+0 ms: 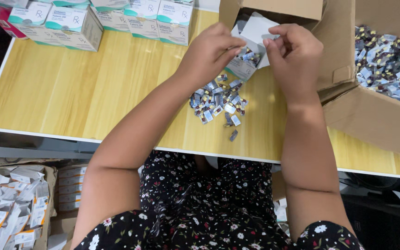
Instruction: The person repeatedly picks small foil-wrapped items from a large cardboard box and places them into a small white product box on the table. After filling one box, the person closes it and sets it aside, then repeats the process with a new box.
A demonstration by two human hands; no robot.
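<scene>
On your wooden table [84, 92] stood a row of white-and-teal cartons [75, 21] at the far edge and a large cardboard box [371, 115] of foil packets [390, 60], while a floor box [47, 185] held folded leaflets [10, 208].

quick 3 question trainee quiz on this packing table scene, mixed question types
1. True or false: both hands are at the small open white carton.
2. Where does the loose pile of blister packs lie? A) on the wooden table B) on the floor C) on the person's lap
3. Fill in: the big cardboard box to the right holds many ____ packs.

Key: 1 true; 2 A; 3 blister
</scene>
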